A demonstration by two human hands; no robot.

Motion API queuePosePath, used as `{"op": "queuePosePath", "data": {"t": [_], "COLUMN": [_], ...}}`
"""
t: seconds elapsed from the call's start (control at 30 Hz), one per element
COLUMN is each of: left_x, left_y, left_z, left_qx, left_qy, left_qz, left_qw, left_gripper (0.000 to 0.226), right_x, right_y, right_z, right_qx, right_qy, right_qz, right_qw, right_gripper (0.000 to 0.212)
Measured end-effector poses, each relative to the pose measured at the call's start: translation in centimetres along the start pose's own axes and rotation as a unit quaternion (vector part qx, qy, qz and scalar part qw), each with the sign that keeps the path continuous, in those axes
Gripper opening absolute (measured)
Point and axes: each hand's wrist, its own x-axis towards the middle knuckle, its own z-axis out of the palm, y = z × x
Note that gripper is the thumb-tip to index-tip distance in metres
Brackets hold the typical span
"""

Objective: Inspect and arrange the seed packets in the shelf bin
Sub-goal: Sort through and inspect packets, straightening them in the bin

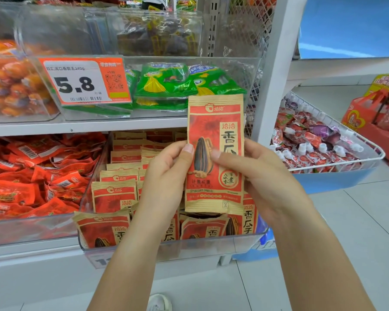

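While we pinch the seed packet (215,153) upright mid-frame, left hand (166,173) and right hand (263,176) gripping its edges, it reads 洽洽 香瓜; price tag (83,80) upper left reads 5.8.

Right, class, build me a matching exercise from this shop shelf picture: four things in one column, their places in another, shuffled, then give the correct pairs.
Things
1. held seed packet
2. green packets
3. price tag
4. wire basket

Places
A. beside the shelf unit, on the right
B. on the front of the upper clear bin
C. inside the upper clear bin
D. gripped between the left hand and right hand, above the seed packet bin

Pairs: 1-D, 2-C, 3-B, 4-A
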Motion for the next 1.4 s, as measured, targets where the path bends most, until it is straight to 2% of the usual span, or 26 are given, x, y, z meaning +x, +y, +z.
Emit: {"op": "queuePosePath", "data": {"t": [0.13, 0.2, 0.27, 0.4, 0.5, 0.67, 0.73, 0.83, 0.9, 1.0, 1.13, 1.4], "left_x": [0.1, 0.1, 0.1, 0.1, 0.0, -0.3, -0.3, -0.6, -0.8, -0.7, -0.4, -0.3], "left_y": [0.1, 0.3, 0.4, 0.5, 0.8, 0.6, 0.2, -0.1, -0.1, -0.5, -0.1, 0.3], "left_z": [-0.6, -1.0, -1.4, -2.1, -1.8, -1.5, -1.7, -1.6, -1.0, -0.6, -1.1, -2.5], "left_qx": [-0.031, -0.038, -0.039, -0.018, -0.033, 0.001, 0.028, 0.121, 0.189, 0.225, 0.195, 0.135], "left_qy": [0.044, 0.038, -0.002, -0.105, -0.102, -0.086, -0.089, -0.091, -0.088, -0.075, -0.090, -0.136], "left_qz": [-0.003, 0.000, 0.001, 0.001, -0.003, 0.005, 0.013, 0.044, 0.080, 0.113, 0.114, 0.083], "left_qw": [0.999, 0.999, 0.999, 0.994, 0.994, 0.996, 0.996, 0.988, 0.975, 0.965, 0.970, 0.978], "left_gripper": [0.026, 0.025, 0.025, 0.052, 0.053, 0.047, 0.066, 0.116, 0.128, 0.120, 0.107, 0.099], "right_x": [0.0, 0.0, 0.0, 0.0, -0.1, -0.2, -0.3, -0.3, -0.2, 0.0, 0.1, 0.1], "right_y": [0.3, 0.4, 0.4, 0.2, 0.0, 0.1, 0.1, 0.1, 0.1, 0.2, 0.4, 0.4], "right_z": [-0.2, -0.2, -0.3, -0.5, -0.3, 0.1, 0.3, 0.3, 0.3, 0.3, 0.1, -0.1], "right_qx": [-0.025, -0.023, -0.003, 0.022, 0.012, -0.027, -0.009, 0.019, 0.038, 0.041, 0.030, -0.008], "right_qy": [-0.032, -0.031, -0.026, -0.010, -0.003, 0.032, 0.039, 0.069, 0.079, 0.065, 0.045, 0.017], "right_qz": [0.027, 0.021, 0.008, -0.019, -0.026, -0.026, -0.027, -0.037, -0.039, -0.035, -0.032, -0.029], "right_qw": [0.999, 0.999, 1.000, 1.000, 1.000, 0.999, 0.999, 0.997, 0.995, 0.996, 0.998, 0.999], "right_gripper": [0.041, 0.041, 0.043, 0.054, 0.046, 0.031, 0.029, 0.026, 0.026, 0.025, 0.023, 0.024]}}
